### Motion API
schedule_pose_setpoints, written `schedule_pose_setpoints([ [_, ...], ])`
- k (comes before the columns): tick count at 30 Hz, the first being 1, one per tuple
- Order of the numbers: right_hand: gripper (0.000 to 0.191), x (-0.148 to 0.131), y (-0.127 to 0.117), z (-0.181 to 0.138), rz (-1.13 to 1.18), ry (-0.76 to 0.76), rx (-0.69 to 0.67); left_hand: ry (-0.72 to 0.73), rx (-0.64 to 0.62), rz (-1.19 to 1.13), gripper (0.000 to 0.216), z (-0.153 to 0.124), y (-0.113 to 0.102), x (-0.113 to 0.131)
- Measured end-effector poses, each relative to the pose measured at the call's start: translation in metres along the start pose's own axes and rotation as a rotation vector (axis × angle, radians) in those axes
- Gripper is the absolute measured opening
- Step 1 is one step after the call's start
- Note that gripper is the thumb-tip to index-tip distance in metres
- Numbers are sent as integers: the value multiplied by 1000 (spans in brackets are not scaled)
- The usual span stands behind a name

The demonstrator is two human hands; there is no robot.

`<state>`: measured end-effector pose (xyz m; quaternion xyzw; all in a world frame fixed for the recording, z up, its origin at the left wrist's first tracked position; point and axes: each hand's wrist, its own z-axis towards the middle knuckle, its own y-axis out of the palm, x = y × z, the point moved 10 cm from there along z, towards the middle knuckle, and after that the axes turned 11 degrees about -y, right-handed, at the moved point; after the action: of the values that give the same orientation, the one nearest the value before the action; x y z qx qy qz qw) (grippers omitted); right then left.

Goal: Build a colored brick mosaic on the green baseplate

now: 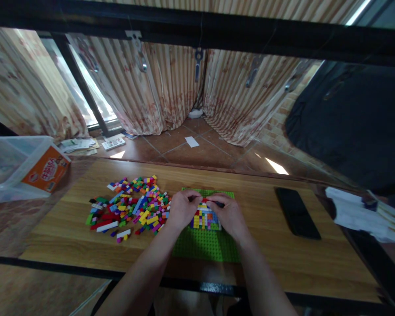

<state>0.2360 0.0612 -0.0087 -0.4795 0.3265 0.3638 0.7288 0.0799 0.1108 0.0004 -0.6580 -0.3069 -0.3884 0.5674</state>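
One left hand [183, 209] and one right hand [229, 216], fingertips close together, at the red toy brick [204, 200] along the far edge of the multicoloured brick build [203, 218], on the green studded baseplate [204, 246]; grip cannot be determined.

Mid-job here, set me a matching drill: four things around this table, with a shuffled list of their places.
Things:
1. loose brick pile
2. green baseplate
3. flat black device
4. clear plastic box

Places:
A. on the table, right of the right hand
B. beyond the table's left edge
C. left of the left hand
D. partly beneath both hands

Pairs: 1-C, 2-D, 3-A, 4-B
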Motion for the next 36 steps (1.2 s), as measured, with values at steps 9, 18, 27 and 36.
schedule_pose_setpoints([
  [9, 37, 8, -9, 0, 70, 86, 32, 53, -43, 74, 21, -6, 3, 7],
  [18, 27, 3, -3, 0, -11, 52, 47, 5, -69, 46, 28, -3, 1, 1],
  [27, 32, 9, -3, -2, 21, 115, 38, -4, 37, -121, 25, -2, -37, -7],
  [36, 45, 37, -30, -14, 85, 260, 142, -94, 293, 75, 23, 4, -141, -57],
])
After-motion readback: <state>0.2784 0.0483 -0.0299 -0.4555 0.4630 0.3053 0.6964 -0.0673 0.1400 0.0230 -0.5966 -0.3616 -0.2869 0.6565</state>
